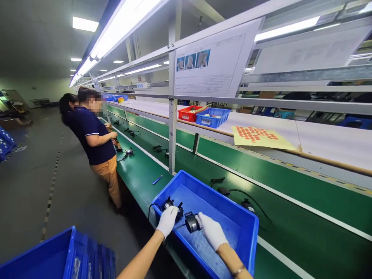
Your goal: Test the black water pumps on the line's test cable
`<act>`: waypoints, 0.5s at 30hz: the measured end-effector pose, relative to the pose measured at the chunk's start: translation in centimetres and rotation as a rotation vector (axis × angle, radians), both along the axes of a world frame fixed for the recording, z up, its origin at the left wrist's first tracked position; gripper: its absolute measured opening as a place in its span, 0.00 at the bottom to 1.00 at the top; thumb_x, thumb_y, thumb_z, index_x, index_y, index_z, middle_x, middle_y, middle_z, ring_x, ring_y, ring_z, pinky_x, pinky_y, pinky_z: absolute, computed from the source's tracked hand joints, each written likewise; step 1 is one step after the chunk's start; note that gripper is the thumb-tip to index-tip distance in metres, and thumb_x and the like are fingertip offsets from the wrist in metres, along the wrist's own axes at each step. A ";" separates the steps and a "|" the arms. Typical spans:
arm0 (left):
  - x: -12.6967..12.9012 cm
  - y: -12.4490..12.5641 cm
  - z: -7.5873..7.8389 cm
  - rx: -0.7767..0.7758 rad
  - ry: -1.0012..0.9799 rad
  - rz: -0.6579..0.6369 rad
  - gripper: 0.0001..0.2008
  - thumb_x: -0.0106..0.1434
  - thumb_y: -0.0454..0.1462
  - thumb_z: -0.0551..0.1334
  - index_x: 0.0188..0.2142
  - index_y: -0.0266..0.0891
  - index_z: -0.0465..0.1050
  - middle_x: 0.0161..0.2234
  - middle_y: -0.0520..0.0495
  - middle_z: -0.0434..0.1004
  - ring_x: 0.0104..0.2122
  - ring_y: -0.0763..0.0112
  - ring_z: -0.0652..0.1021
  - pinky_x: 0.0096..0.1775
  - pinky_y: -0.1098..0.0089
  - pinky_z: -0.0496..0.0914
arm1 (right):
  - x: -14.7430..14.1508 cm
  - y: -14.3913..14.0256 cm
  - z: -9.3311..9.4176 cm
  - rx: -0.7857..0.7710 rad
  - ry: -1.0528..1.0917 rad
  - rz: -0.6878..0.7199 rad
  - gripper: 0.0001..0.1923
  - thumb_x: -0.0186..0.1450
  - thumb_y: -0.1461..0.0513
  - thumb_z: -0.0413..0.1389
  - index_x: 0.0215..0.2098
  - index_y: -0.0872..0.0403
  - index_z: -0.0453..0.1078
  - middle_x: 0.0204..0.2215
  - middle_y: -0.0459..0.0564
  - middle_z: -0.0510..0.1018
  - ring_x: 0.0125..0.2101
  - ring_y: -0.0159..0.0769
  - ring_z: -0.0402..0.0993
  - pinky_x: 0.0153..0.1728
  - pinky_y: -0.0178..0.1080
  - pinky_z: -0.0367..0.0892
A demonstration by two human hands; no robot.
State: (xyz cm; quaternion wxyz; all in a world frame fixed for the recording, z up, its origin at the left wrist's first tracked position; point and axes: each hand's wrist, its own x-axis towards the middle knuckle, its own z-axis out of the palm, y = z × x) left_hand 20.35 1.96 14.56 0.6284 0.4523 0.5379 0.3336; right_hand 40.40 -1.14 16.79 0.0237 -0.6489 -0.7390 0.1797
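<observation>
Both my hands wear white gloves and are over a blue plastic bin [252, 240]. My right hand [212, 231] grips a black cylindrical pump-like unit [192, 222] from its right side, fingers closed round its end. My left hand [167, 221] is closed at the bin's left wall, against black pump-like units [171, 204] with short ports. A thin black cable loops over the bin's rim beside them. My left fingertips are partly hidden, but they appear wrapped on one of these units.
The bin stands on a green bench [139, 186] beside a conveyor carrying cabled black units [247, 206]. A blue cutter knife [157, 179] lies left. Red [187, 115] and blue trays [213, 118] and a yellow sticker sheet [261, 136] sit on the shelf. Stacked crates [72, 248] and co-workers [99, 135] are left.
</observation>
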 end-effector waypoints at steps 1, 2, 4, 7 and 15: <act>0.6 0.0 0.2 -0.049 -0.040 -0.039 0.22 0.58 0.57 0.62 0.37 0.42 0.72 0.45 0.43 0.76 0.51 0.56 0.72 0.54 0.59 0.66 | 0.1 -0.2 1.0 0.034 0.005 0.082 0.13 0.76 0.62 0.48 0.43 0.58 0.73 0.38 0.54 0.80 0.39 0.38 0.77 0.43 0.42 0.70; 1.0 -0.4 0.4 -0.113 -0.083 -0.094 0.25 0.57 0.60 0.62 0.37 0.41 0.72 0.42 0.42 0.77 0.48 0.55 0.74 0.51 0.57 0.68 | 0.0 -0.6 1.9 0.063 0.016 0.165 0.13 0.75 0.63 0.47 0.40 0.57 0.73 0.37 0.55 0.80 0.38 0.40 0.77 0.42 0.41 0.68; 1.2 -2.0 0.3 -0.249 -0.156 -0.216 0.32 0.54 0.65 0.62 0.34 0.38 0.73 0.35 0.41 0.77 0.38 0.56 0.76 0.43 0.56 0.71 | -0.5 -1.7 3.6 0.097 0.048 0.314 0.12 0.72 0.65 0.49 0.35 0.56 0.73 0.33 0.55 0.81 0.35 0.41 0.77 0.38 0.40 0.66; 0.5 -6.2 -0.6 -0.440 -0.326 -0.313 0.37 0.50 0.69 0.61 0.32 0.36 0.74 0.30 0.42 0.76 0.29 0.61 0.75 0.36 0.61 0.69 | -1.9 -3.8 5.5 0.103 0.118 0.430 0.10 0.68 0.63 0.52 0.30 0.54 0.72 0.29 0.52 0.80 0.30 0.42 0.77 0.34 0.38 0.65; -0.8 -13.2 5.2 -0.534 -1.178 0.149 0.32 0.58 0.63 0.64 0.37 0.34 0.77 0.26 0.46 0.73 0.21 0.73 0.70 0.22 0.75 0.58 | -5.3 -8.9 6.2 0.004 0.714 0.061 0.28 0.75 0.47 0.35 0.48 0.51 0.72 0.39 0.53 0.82 0.40 0.40 0.80 0.42 0.40 0.74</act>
